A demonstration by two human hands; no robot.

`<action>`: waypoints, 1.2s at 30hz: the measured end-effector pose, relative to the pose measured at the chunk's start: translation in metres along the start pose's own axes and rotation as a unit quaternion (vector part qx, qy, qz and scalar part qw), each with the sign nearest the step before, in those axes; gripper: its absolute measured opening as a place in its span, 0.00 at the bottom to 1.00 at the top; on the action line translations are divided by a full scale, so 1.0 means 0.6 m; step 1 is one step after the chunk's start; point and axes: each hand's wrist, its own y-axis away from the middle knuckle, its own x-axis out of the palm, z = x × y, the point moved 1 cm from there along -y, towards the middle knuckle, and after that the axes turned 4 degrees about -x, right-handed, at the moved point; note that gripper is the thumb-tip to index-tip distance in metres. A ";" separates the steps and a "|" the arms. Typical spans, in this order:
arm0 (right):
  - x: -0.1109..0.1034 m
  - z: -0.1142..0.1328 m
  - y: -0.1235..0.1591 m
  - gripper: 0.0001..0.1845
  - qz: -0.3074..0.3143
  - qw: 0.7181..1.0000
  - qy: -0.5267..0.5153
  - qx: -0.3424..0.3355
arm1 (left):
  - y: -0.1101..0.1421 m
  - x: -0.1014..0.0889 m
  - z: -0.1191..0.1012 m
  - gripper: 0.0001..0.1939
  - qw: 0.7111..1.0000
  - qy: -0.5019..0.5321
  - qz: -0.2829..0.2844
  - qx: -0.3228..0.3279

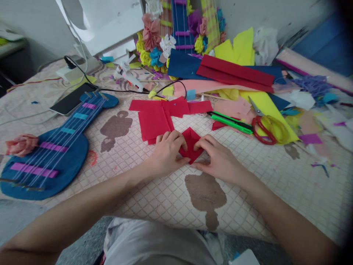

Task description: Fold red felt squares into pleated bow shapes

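A small square of red paper [191, 141] lies on the table in front of me, turned with a corner toward me and creased across its middle. My left hand [169, 152] grips its left corner between thumb and fingers. At the right corner, my right hand [213, 156] pinches the same paper, fingers curled over the top and thumb near the bottom corner. Just beyond my left hand is a pile of red paper squares [154, 123]. Red strips [197, 107] lie behind that pile.
A blue paper guitar [74, 147] with strings and a pink flower lies left, beside a phone [73, 98]. Behind stands a glue gun [131, 78] with its cord. To the right are a green cutter knife [231, 122], scissors [263, 130] and coloured paper scraps. Decorated guitars [180, 25] lean at the back.
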 end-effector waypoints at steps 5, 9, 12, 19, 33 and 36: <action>-0.002 -0.006 0.000 0.06 -0.001 1.000 -0.017 -0.018 | 0.000 -0.001 0.003 0.09 1.000 0.006 0.005 0.004; 0.006 -0.004 -0.001 0.06 -0.022 1.000 -0.005 0.001 | 0.001 -0.001 0.003 0.11 1.000 0.008 0.005 0.003; 0.011 -0.001 -0.003 0.06 -0.043 0.999 0.000 0.022 | 0.001 -0.002 0.001 0.11 1.000 0.007 0.008 0.002; 0.018 0.000 -0.008 0.02 -0.067 0.997 0.022 0.028 | 0.000 -0.002 -0.001 0.11 1.000 0.003 0.002 -0.001; 0.024 -0.004 -0.009 0.03 -0.072 0.996 0.036 0.032 | 0.000 -0.001 -0.003 0.11 1.000 0.000 0.006 -0.009; 0.024 -0.003 -0.009 0.03 -0.072 0.996 0.038 0.029 | 0.000 0.000 -0.003 0.11 1.000 -0.003 0.005 -0.011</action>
